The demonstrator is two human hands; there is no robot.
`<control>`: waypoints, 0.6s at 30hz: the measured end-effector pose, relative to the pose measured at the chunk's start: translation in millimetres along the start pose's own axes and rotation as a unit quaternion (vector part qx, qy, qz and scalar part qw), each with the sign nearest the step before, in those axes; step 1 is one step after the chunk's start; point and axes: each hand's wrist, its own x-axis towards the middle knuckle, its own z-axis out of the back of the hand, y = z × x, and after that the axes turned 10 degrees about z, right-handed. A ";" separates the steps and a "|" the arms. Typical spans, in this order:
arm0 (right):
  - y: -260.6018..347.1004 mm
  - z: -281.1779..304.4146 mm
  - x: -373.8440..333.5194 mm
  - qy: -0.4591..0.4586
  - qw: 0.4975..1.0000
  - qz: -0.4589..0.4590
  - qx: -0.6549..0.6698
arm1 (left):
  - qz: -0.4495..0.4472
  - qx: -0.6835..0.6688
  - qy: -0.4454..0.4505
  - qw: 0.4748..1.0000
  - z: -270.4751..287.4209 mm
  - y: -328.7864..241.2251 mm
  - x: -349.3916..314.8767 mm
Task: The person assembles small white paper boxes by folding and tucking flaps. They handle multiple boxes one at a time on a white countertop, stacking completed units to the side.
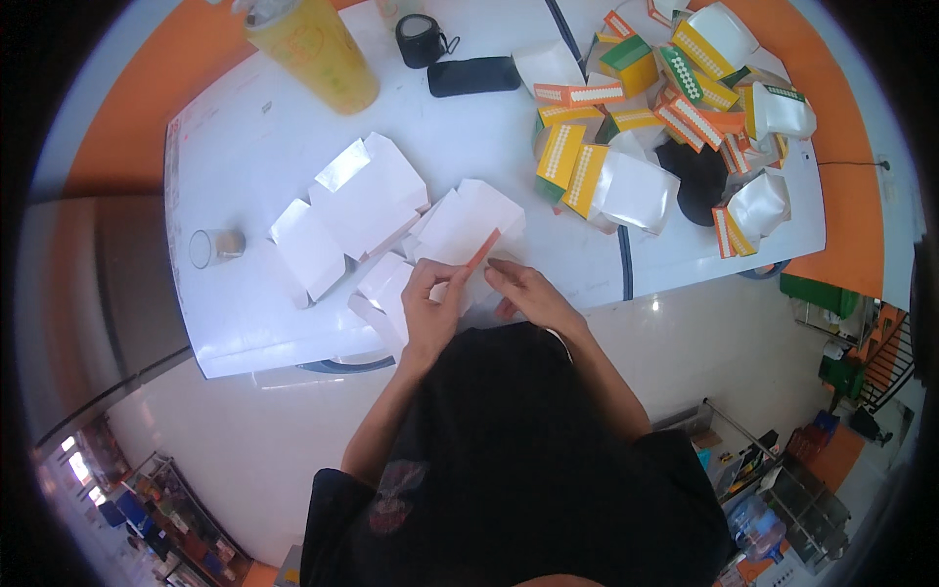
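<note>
At the table's near edge, my left hand (435, 301) pinches a white paper food box by its orange edge strip (481, 250). My right hand (533, 295) curls its fingers round the right side of the same box; its fingertips are partly hidden. Flat, unfolded white box blanks (367, 201) lie beyond and to the left of my hands. Another white blank (477, 207) lies just past the held box, and one more (383, 293) sits beside my left wrist.
A heap of folded boxes (636, 181) with orange, yellow and green edges covers the right side. Near the far edge are a black phone (474, 76), a small black round device (419, 41) and a tall yellow container (318, 54). A clear cup (215, 248) lies at left.
</note>
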 end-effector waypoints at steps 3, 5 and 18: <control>-10.6 -10.7 1.6 -0.031 0.989 0.137 0.053 | -0.071 0.025 0.110 0.991 -2.6 -11.9 -4.9; -12.6 -15.0 5.0 -0.092 0.985 0.147 0.023 | -0.194 0.155 0.073 0.966 -6.3 -17.2 -10.0; 28.6 -10.5 -15.3 -0.048 0.909 0.327 -0.256 | 0.003 0.130 0.079 0.988 10.4 -16.6 6.0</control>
